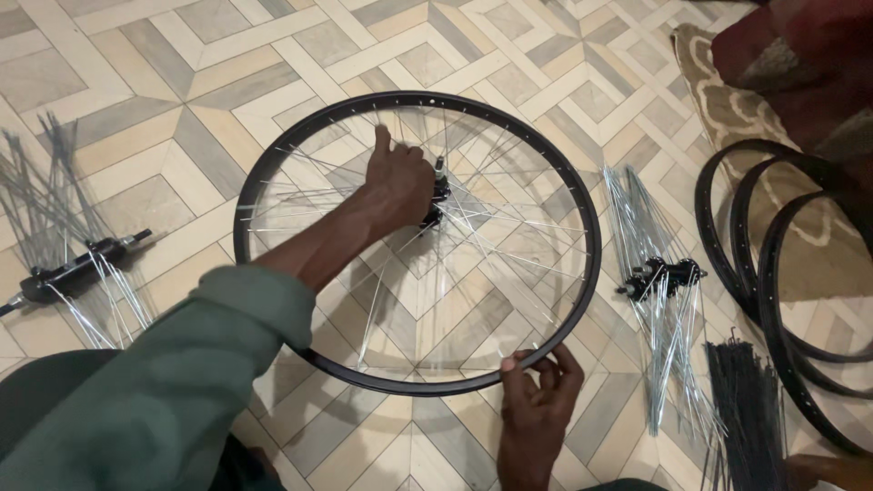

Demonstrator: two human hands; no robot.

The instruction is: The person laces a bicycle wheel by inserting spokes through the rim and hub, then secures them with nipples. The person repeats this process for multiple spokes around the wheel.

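While the black wheel rim [273,155] lies flat on the patterned tile floor [136,109], the left hand [398,186] is clenched around the black hub [439,193] in the middle of the rim, with the thumb pointing up. Thin silver spokes [509,227] go from this hub out to the rim. The right hand [536,391] grasps the near edge of the rim, the fingers curled over it. To the left on the floor lies a second hub with loose spokes [77,264]. To the right lies a third hub with spokes [662,277], and beside it a bundle of dark spokes [746,400]. Further right, three spare black rims [773,273] overlap one another, partly on a patterned rug [727,109].
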